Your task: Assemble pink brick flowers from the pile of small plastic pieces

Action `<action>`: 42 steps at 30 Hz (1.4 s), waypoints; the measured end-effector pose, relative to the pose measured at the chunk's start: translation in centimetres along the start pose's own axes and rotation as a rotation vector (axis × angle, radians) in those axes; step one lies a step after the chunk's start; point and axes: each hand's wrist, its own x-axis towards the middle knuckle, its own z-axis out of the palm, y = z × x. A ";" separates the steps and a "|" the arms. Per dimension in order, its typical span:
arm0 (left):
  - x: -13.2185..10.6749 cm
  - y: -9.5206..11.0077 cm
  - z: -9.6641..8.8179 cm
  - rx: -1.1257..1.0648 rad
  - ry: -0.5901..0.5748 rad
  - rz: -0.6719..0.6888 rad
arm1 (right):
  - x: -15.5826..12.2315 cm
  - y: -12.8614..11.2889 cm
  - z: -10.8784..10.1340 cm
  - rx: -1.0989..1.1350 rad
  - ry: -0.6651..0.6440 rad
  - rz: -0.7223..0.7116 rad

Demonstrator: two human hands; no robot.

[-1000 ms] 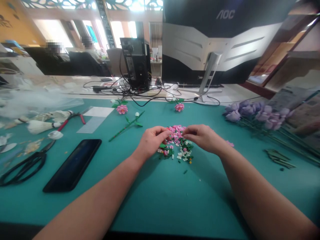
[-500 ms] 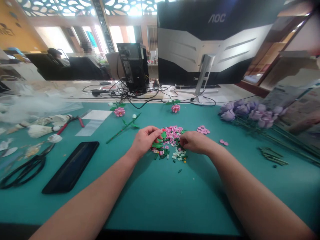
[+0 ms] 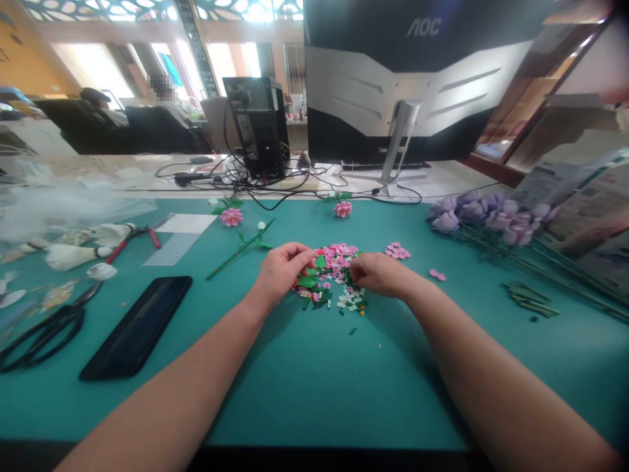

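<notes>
Item 1: monitor (image 3: 442, 72), rear face. Brand lettering "AOC" in pale, slanted capitals on the dark upper panel, right of that panel's middle (the one clearly legible text).

Item 2: dark pillar (image 3: 195, 49), background. Pale characters set in a column down its face; too blurred to read.

Item 3: yellow wall (image 3: 29, 52), far left. Dark marks by the picture's edge, partly cut off; no word can be made out.

Item 4: computer case (image 3: 260, 124). Small pale markings on the back; too small to read.

Head-worn camera, near and above green tabletop (image 3: 314, 393), facing forward, down.
</notes>
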 end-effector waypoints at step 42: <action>-0.2 -0.2 0.6 -0.018 -0.076 -0.058 | -0.4 -1.5 -0.3 -0.151 -0.089 -0.003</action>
